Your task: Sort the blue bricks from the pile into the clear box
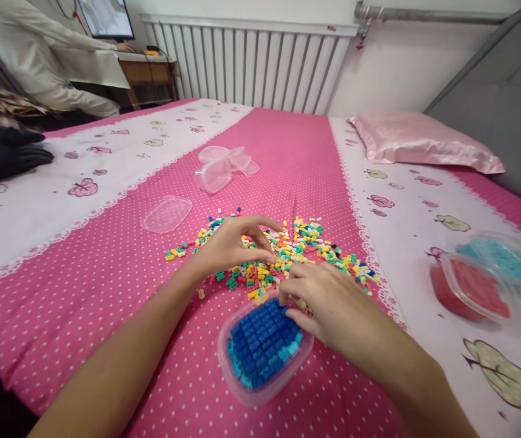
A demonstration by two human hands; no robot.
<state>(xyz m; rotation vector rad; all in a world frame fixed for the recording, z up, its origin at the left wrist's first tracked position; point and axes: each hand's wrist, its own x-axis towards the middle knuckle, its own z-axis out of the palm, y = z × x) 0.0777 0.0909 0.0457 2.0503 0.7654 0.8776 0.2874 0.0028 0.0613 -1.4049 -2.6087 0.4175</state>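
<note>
A clear plastic container [265,398] stands on the bed close to me, holding tidy rows of dark blue toy bricks [260,334] with lighter blue ones around their edge. My right hand [324,295] bends over its far right edge, thumb and fingertips drawn together at the dark blue bricks; what lies between them is hidden. Just beyond the container spreads a loose pile of small bricks [262,274] in yellow, green, white, pink and a few blue. Over that pile hovers my left hand [235,243], its fingers curved and apart from the thumb, with nothing visible between them.
To the right sit a container of red bricks [474,286] and one of turquoise bricks [504,258]. A clear lid [167,213] and several clear containers [217,173] lie beyond my left hand. A pink pillow [424,140] is farther back. A person [27,52] sits at a desk.
</note>
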